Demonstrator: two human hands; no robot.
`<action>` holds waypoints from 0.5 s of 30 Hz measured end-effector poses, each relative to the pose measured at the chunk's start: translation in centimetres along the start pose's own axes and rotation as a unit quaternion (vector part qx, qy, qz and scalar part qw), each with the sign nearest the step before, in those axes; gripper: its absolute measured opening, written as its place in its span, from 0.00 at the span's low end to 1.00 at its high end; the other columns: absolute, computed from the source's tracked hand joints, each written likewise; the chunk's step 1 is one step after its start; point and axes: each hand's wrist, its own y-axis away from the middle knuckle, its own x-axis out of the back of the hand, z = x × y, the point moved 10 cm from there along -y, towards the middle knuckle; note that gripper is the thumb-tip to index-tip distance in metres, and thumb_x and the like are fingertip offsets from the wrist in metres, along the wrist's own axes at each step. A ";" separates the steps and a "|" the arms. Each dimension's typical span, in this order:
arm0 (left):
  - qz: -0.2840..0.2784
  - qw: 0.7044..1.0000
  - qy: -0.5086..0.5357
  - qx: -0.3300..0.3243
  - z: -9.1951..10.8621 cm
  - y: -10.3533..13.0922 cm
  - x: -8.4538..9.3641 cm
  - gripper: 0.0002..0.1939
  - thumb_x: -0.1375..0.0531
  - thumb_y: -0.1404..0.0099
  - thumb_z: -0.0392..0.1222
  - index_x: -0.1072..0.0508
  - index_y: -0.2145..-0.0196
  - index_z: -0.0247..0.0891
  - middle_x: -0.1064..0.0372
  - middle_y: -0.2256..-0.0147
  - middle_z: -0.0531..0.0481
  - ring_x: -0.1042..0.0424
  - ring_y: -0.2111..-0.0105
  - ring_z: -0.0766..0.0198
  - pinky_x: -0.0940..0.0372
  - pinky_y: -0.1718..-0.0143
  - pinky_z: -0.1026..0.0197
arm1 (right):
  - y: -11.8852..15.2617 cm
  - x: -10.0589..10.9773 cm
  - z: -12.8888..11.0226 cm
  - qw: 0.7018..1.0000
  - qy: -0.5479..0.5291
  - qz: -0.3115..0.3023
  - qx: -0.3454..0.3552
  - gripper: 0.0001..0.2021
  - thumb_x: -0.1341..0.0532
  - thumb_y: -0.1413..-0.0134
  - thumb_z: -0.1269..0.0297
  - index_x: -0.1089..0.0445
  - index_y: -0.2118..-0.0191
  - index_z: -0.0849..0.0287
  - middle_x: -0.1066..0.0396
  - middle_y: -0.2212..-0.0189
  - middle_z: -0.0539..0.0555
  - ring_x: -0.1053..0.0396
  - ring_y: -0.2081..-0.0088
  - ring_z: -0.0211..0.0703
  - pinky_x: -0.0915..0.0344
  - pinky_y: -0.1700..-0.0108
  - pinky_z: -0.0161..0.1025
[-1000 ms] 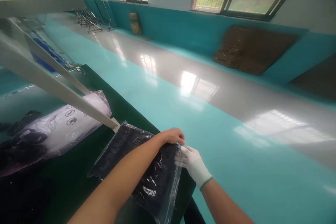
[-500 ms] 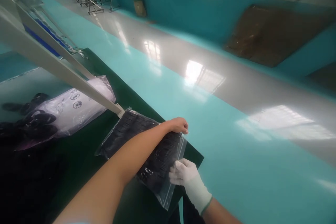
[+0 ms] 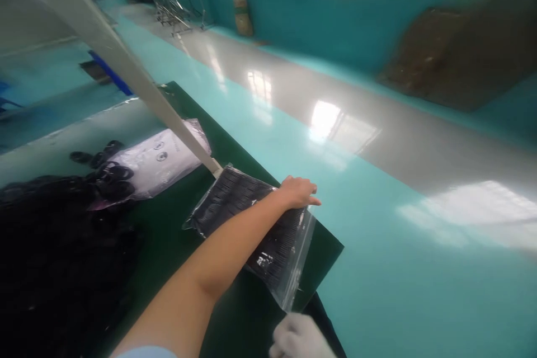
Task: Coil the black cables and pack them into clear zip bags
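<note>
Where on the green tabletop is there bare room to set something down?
The green tabletop shows bare in a wedge between the clear bag and the corner, and in a patch between that bag and the white package. The left is crowded with a black pile. The left hand and gloved right hand crowd the bag's end.

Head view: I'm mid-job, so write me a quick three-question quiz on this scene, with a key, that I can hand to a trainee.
1. Multiple choice: which hand wears the white fabric glove? A) both; B) left only; C) right only.

2. True or false: the straight pale post crosses in front of part of the white plastic bag printed with round symbols.

3. Fill in the blank: the transparent plastic bag packed with black items lies on a dark green ____.

Key: 1. C, the right hand. 2. True. 3. Table.
</note>
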 end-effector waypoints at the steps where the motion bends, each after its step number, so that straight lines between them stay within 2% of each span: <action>1: 0.038 0.999 0.007 0.028 -0.9 2.3 1.1 0.17 0.45 0.41 0.56 0.31 0.58 0.45 0.32 0.54 0.52 0.38 0.50 0.59 0.49 0.46 0.56 | 0.0 1.3 -0.9 1.000 0.004 0.006 0.018 0.09 0.36 0.59 0.64 0.37 0.75 0.60 0.32 0.80 0.53 0.31 0.80 0.38 0.36 0.77 0.33; 3: 0.107 0.988 0.024 0.113 -3.9 8.5 2.3 0.20 0.55 0.36 0.57 0.33 0.56 0.45 0.33 0.53 0.50 0.37 0.50 0.59 0.45 0.49 0.56 | -0.1 4.9 -4.4 0.993 -0.028 0.062 0.099 0.12 0.36 0.58 0.58 0.37 0.72 0.59 0.33 0.81 0.51 0.33 0.81 0.38 0.36 0.78 0.34; 5: 0.149 0.960 0.046 0.234 -8.1 15.7 1.4 0.23 0.60 0.34 0.55 0.31 0.63 0.39 0.29 0.62 0.43 0.31 0.58 0.53 0.39 0.57 0.51 | -0.5 7.1 -7.7 0.986 -0.055 0.080 0.133 0.17 0.34 0.61 0.55 0.36 0.67 0.58 0.32 0.80 0.51 0.31 0.80 0.41 0.34 0.75 0.37; 7: 0.170 0.919 0.090 0.345 -12.2 22.3 -1.5 0.23 0.57 0.35 0.55 0.32 0.69 0.35 0.29 0.70 0.40 0.27 0.67 0.49 0.36 0.66 0.49 | -1.2 7.5 -9.9 0.988 -0.062 0.069 0.119 0.21 0.33 0.64 0.52 0.37 0.64 0.57 0.31 0.80 0.53 0.29 0.77 0.47 0.32 0.73 0.41; 9: 0.180 0.877 0.164 0.414 -15.4 26.4 -5.3 0.24 0.59 0.35 0.55 0.33 0.68 0.33 0.30 0.76 0.41 0.27 0.77 0.54 0.35 0.74 0.54 | -2.1 6.5 -10.7 0.995 -0.050 0.039 0.083 0.23 0.32 0.66 0.52 0.37 0.63 0.57 0.29 0.77 0.57 0.27 0.73 0.52 0.31 0.69 0.46; 10: 0.189 0.848 0.227 0.441 -16.8 27.5 -7.3 0.26 0.60 0.35 0.56 0.35 0.63 0.32 0.30 0.77 0.43 0.28 0.81 0.57 0.35 0.78 0.57 | -2.5 5.7 -10.7 0.997 -0.040 0.021 0.067 0.24 0.31 0.67 0.52 0.37 0.63 0.58 0.28 0.76 0.59 0.27 0.70 0.54 0.31 0.66 0.47; 12: 0.225 0.802 0.314 0.454 -18.6 27.7 -9.5 0.28 0.65 0.34 0.56 0.42 0.53 0.30 0.28 0.72 0.42 0.28 0.81 0.61 0.34 0.80 0.61 | -3.5 4.3 -10.4 0.998 -0.018 -0.015 0.053 0.25 0.31 0.67 0.53 0.36 0.62 0.59 0.27 0.74 0.60 0.26 0.67 0.55 0.31 0.62 0.48; 13: 0.245 0.786 0.344 0.452 -19.2 27.2 -10.0 0.29 0.65 0.34 0.56 0.46 0.49 0.30 0.27 0.68 0.41 0.27 0.80 0.62 0.34 0.80 0.62 | -4.0 3.7 -10.2 0.998 -0.008 -0.029 0.054 0.25 0.31 0.67 0.53 0.36 0.62 0.59 0.27 0.73 0.60 0.26 0.66 0.55 0.31 0.61 0.49; 15: 0.280 0.768 0.372 0.440 -20.0 25.8 -9.7 0.28 0.60 0.35 0.56 0.50 0.46 0.32 0.29 0.61 0.38 0.26 0.76 0.62 0.33 0.79 0.62 | -4.9 3.0 -9.8 0.997 0.014 -0.048 0.060 0.23 0.31 0.67 0.54 0.35 0.64 0.58 0.27 0.72 0.58 0.27 0.64 0.56 0.32 0.60 0.49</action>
